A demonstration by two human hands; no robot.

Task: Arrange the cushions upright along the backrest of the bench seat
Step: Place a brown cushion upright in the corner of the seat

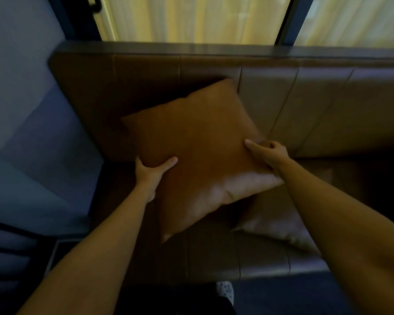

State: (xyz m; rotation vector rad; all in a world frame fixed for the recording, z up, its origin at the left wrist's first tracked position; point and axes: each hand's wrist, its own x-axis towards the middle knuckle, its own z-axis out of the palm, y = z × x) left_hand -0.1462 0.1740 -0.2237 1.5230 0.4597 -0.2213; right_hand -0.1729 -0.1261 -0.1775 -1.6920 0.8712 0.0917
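A: both hands on the cushion [198, 146]. left hand [151, 172] clamps its left edge, thumb on the face, fingers tucked behind. right hand [267, 156] pinches the right edge near the lower corner

B: why opposite edges?

A: my read: it's soft, one hand would let it fold. two sides keep it flat and let them steer the tilt

B: where is it now?

A: in the air, turned diamond-wise, far corner pointing at the backrest [305, 103], near corner hanging over the seat [214, 258]. can't tell if the far corner touches the backrest. not upright yet

B: target spot?

A: looks like the left end of the bench, by the corner where the backrest meets the side panel. a guess from the aim only

B: anything else around?

A: second cushion [275, 226] lying flat on the seat, under the right forearm, partly covered by the held one. lighter tone, though light is dim

B: in the way?

A: not for the left end. it sits right of the drop zone. it does need standing up after, so task roughly half open at best

B: behind the bench?

A: ledge on top of the backrest, then window with pale curtain [191, 17]. wall [21, 87] on the left. nothing on the backrest line itself

B: risk?

A: smooth cover, smooth seat. base may slide forward if set too steep, so it wants a lean into the backrest
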